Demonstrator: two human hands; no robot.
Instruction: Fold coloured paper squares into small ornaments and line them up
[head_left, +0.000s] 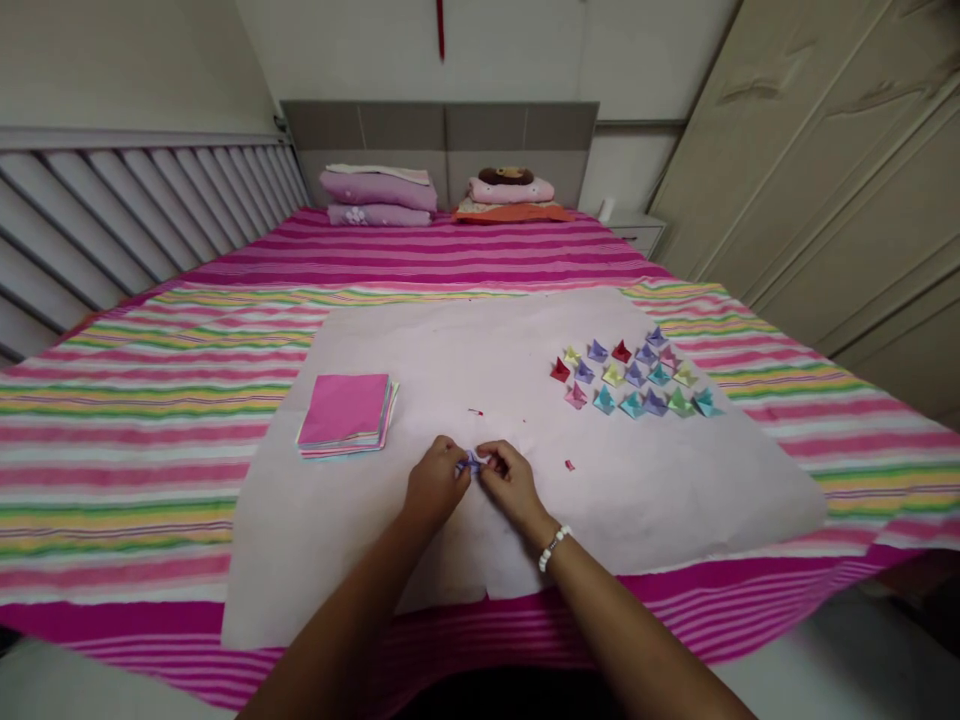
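Note:
Between my two hands is a small purple folded paper (472, 461), low over the white sheet. My left hand (436, 484) pinches its left side, and my right hand (511, 484), with a white beaded bracelet (555, 548) on the wrist, pinches its right side. Fingers cover much of the paper, so its exact shape is hard to make out. Left of my hands lies a stack of square coloured papers (345, 412), pink on top. Several small origami pieces (634, 375) in red, yellow, purple, blue, green and pink stand in rows to the right.
A large white paper sheet (450, 350) covers part of the striped bed (150, 430). Small red-and-white scraps lie on it, one scrap (569, 465) right of my hands and another (475, 412) beyond them. Folded bedding (379, 195) rests by the headboard (517, 135).

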